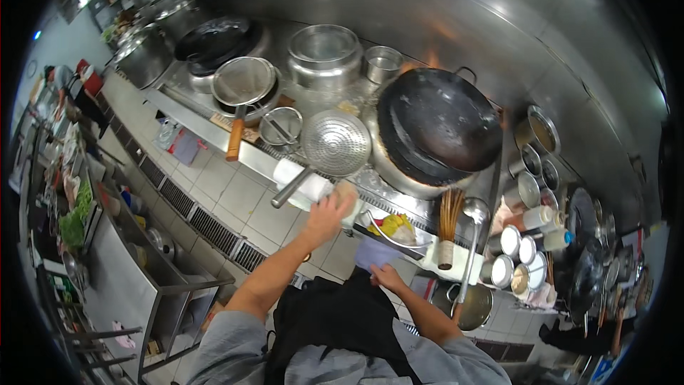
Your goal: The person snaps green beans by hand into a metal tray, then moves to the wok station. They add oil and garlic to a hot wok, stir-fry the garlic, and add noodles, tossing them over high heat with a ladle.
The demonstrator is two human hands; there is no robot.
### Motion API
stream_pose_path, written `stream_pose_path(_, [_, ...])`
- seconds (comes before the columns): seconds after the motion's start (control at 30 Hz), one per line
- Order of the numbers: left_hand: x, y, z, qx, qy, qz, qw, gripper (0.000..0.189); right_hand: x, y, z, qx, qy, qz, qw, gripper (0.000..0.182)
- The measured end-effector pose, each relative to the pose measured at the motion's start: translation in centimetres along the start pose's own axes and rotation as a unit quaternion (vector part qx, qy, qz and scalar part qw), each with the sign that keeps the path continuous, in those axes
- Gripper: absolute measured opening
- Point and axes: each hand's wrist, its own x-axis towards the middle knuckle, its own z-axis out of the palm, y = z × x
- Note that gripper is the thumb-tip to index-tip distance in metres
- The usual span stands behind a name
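Note:
At the stove's front edge my left hand (327, 219) is motion-blurred. Its fingers are at a beige thing (347, 195), perhaps a folded cloth; whether they grip it is unclear. Just beyond lies a perforated metal strainer (336, 141), its handle crossing a white towel (302, 179). My right hand (388, 278), close to my black apron (331, 310), pinches a lavender cloth or sheet (374, 254). Past that hand, yellow and red scraps (393, 224) sit in a trough behind a curved white handle or tube (395, 240). Farther right are a bamboo wok brush (450, 224) and a long-handled ladle (473, 240).
A black wok (438, 123) sits on the right burner, flames behind it. Left of it stand a lidded pot (325, 59) and a wooden-handled mesh sieve (243, 83). Seasoning containers (510, 240) crowd the right side. A steel worktable (123, 278) stands left; another person (77, 96) is beyond.

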Motion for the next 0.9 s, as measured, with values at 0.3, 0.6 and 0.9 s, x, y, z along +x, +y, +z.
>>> stream_pose_path(0.3, [-8.3, 1.3, -2.5, -0.103, 0.075, -0.043, 0.991, 0.083, -20.2, -0.7, -10.2, -0.327, 0.545, -0.232, 0.736, 0.020])
stream_pose_path(0.6, [-14.1, 0.0, 4.1, -0.272, -0.011, -0.094, 0.958, 0.080, -17.0, 8.8, -17.8, 0.109, 0.520, -0.065, 0.845, 0.048])
stream_pose_path(0.9, [-15.3, -2.2, 10.4, -0.300, -0.184, -0.108, 0.930, 0.064, -19.7, -11.8, -33.4, 0.295, 0.463, -0.228, 0.804, 0.046])
